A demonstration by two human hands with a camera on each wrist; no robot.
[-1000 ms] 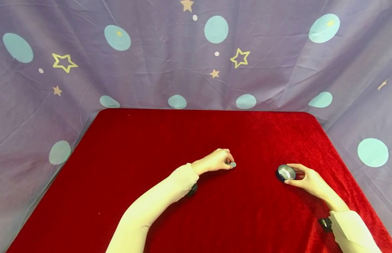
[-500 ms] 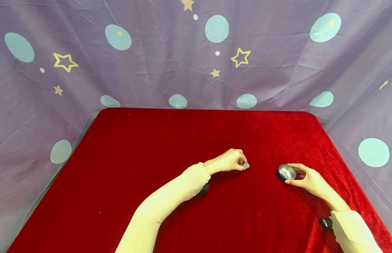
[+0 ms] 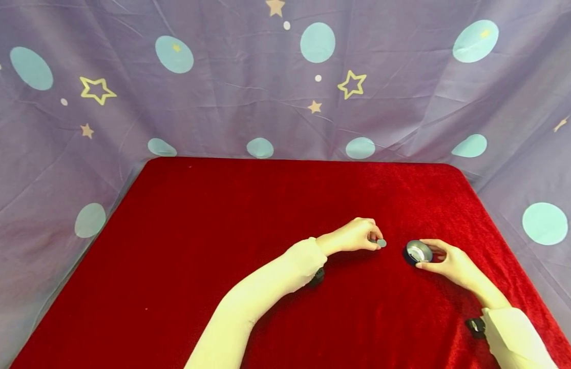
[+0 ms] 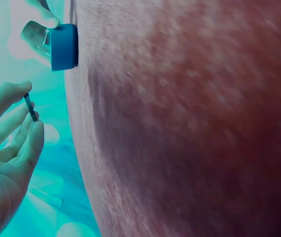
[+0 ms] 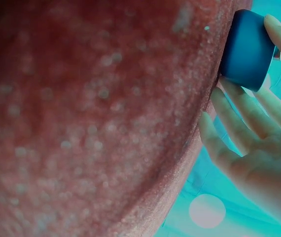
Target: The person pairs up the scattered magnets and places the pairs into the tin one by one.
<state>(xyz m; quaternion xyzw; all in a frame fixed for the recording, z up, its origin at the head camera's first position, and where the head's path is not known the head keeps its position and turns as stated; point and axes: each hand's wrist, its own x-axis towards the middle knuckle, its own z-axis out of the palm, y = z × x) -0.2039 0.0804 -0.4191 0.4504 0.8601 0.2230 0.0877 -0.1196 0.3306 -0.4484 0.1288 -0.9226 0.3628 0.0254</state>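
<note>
My left hand [image 3: 356, 236] pinches a small, thin grey disc [image 3: 381, 243] by its edge, above the red cloth. In the left wrist view the disc [image 4: 30, 107] appears edge-on between thumb and fingertips. To its right, a short round dark-sided dish [image 3: 419, 251] with a silvery inside stands on the cloth. My right hand [image 3: 456, 264] grips the dish from its right side, thumb near and fingers far. The right wrist view has the thumb on the rim of the dish [image 5: 249, 49] and fingers against its wall. Something small and pale shows inside the dish, too unclear to name.
A red velvet cloth [image 3: 197, 230] covers the table. Behind and at both sides hangs a purple curtain [image 3: 230, 77] with stars and pale blue dots. Dark wrist devices sit under both sleeves, one near the right cuff [image 3: 511, 333].
My left hand has moved steadily to the right with the disc, closing much of the gap to the dish. The right hand and dish have stayed in place.
</note>
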